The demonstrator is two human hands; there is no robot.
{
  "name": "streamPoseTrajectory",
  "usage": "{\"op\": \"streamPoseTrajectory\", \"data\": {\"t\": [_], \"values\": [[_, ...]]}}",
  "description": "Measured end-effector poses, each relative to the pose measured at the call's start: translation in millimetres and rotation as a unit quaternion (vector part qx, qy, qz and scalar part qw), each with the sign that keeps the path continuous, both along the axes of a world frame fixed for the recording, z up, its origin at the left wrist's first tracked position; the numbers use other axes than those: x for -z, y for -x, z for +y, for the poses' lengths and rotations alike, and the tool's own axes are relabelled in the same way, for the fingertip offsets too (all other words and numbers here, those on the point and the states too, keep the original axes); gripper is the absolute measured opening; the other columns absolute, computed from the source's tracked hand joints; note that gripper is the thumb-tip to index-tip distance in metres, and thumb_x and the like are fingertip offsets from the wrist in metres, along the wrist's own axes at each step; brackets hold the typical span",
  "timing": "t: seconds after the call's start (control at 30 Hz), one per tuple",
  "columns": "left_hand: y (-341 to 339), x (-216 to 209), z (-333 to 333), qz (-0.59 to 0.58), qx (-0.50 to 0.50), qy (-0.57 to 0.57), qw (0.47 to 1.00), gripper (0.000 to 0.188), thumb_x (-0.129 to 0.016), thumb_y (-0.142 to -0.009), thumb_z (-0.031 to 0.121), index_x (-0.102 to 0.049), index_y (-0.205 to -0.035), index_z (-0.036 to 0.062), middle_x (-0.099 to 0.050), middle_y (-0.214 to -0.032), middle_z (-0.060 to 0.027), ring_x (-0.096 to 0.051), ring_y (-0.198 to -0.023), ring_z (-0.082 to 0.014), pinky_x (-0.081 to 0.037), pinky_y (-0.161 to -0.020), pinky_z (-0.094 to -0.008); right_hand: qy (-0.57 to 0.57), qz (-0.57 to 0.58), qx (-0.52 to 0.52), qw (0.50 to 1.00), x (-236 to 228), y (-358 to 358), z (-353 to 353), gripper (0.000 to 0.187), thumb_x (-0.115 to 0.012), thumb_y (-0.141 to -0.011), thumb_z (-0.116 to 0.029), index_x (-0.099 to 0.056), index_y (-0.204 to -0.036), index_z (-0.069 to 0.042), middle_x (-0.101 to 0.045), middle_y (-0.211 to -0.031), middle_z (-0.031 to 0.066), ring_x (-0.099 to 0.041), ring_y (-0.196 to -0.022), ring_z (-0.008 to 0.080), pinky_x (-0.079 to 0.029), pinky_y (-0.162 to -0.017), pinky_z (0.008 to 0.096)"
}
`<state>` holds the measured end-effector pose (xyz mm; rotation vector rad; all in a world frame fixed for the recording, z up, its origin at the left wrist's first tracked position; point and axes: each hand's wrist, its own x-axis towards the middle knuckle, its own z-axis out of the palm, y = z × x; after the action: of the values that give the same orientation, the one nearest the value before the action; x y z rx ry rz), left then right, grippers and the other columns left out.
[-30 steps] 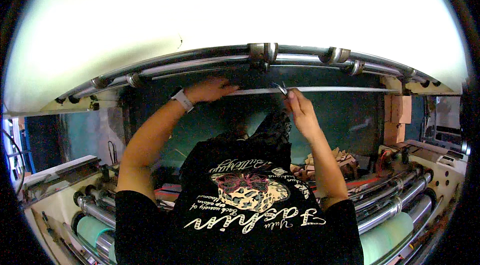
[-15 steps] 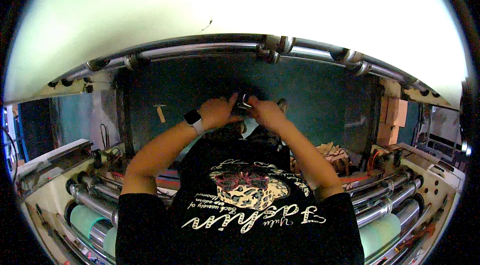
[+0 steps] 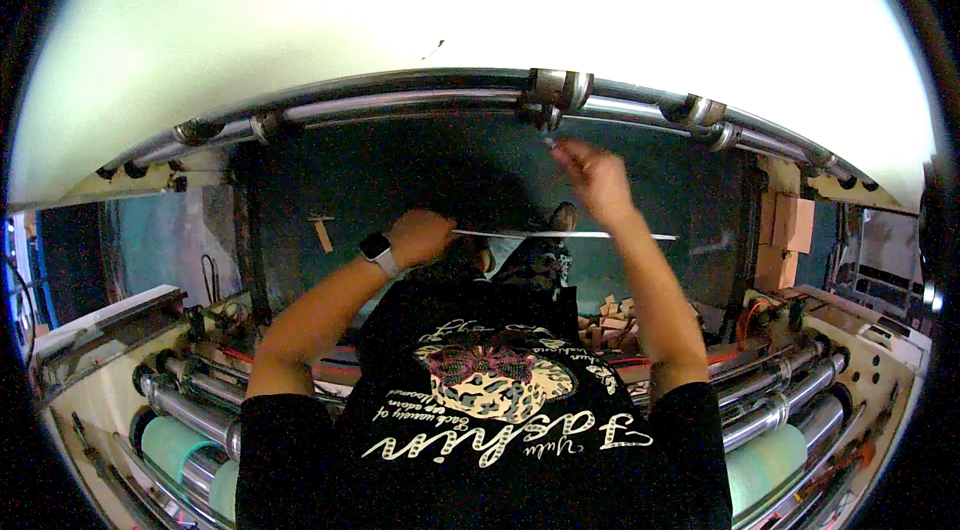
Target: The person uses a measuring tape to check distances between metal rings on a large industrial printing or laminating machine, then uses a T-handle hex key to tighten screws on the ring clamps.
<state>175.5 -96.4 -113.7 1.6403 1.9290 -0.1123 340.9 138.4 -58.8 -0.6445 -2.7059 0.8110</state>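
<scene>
My left hand, a watch on its wrist, is closed round one end of a long, thin white strip. The strip runs level to the right, passing beneath my right forearm. Whether it is a ruler or a tape I cannot tell. Farther forward, my right hand is blurred, its fingers pinched on a small item with a pale tip. That tip points at a dark metal collar under the shiny bars; whether it touches cannot be told.
A large white sheet with a dark mark spreads beyond the bars. Cardboard pieces are piled at my right, and brown boxes stand farther right. Metal rollers flank me on both sides. A shoe shows below the strip.
My hands were together around a small silvery item. They have parted: the left moved slightly back, the right forward and right. The white strip now shows, and the sheet's mark appears farther right.
</scene>
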Motion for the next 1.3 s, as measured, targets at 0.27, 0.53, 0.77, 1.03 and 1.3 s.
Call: {"op": "streamPoseTrajectory", "data": {"t": [0.27, 0.53, 0.77, 1.03, 1.3], "values": [[5, -8, -14, -0.016, -0.042, 0.023, 0.999, 0.022, -0.05, -0.08, 0.027, -0.06, -0.084, 0.0075, -0.06, -0.074, -0.0155, -0.058, -0.068, -0.0343, -0.047, -0.057, -0.0447, -0.173, -0.02, -0.003, 0.985, -48, 23, 39, 0.011, -0.058, -0.08, -0.019, -0.063, -0.087, -0.011, -0.06, -0.086, 0.0103, -0.059, -0.069, 0.0305, -0.047, -0.057, 0.0387], [10, 7, -18, -0.046, -0.09, 0.098, 0.99, 0.017, -0.051, -0.077, 0.018, -0.062, -0.086, 0.009, -0.06, -0.078, -0.0159, -0.059, -0.072, -0.0328, -0.048, -0.06, -0.0443, -0.319, -0.062, -0.113, 0.939, -55, 28, 61, 0.012, -0.059, -0.073, -0.017, -0.063, -0.084, -0.013, -0.058, -0.086, 0.0091, -0.056, -0.081, 0.0276, -0.045, -0.069, 0.0392], [28, 111, -78, -0.103, -0.109, 0.041, 0.988, 0.021, -0.051, -0.076, 0.02, -0.062, -0.084, 0.0047, -0.06, -0.082, -0.0181, -0.059, -0.075, -0.0345, -0.048, -0.063, -0.0449, -0.346, -0.092, -0.07, 0.931, -69, 51, 61, 0.035, -0.063, -0.071, -0.027, -0.058, -0.1, -0.009, -0.057, -0.097, 0.011, -0.053, -0.093, 0.031, -0.039, -0.083, 0.0427], [9, 69, -75, -0.01, -0.172, 0.059, 0.983, 0.024, -0.052, -0.077, 0.026, -0.062, -0.082, 0.0035, -0.06, -0.083, -0.0186, -0.058, -0.076, -0.0356, -0.047, -0.063, -0.0465, -0.189, -0.148, -0.002, 0.971, -56, 24, 63, 0.041, -0.055, -0.079, -0.04, -0.056, -0.102, -0.006, -0.059, -0.093, 0.014, -0.056, -0.087, 0.0345, -0.044, -0.073, 0.0438], [9, 37, -80, -0.029, -0.14, 0.058, 0.988, 0.029, -0.05, -0.08, 0.031, -0.062, -0.084, 0.005, -0.059, -0.082, -0.0186, -0.056, -0.077, -0.0371, -0.044, -0.071, -0.0478, 0.257, 0.206, 0.281, 0.901, 77, 27, 1, 0.048, -0.034, -0.093, -0.038, -0.057, -0.081, 0.002, -0.053, -0.066, 0.0042, -0.047, -0.06, 0.0122, -0.04, -0.057, 0.0269]]}}
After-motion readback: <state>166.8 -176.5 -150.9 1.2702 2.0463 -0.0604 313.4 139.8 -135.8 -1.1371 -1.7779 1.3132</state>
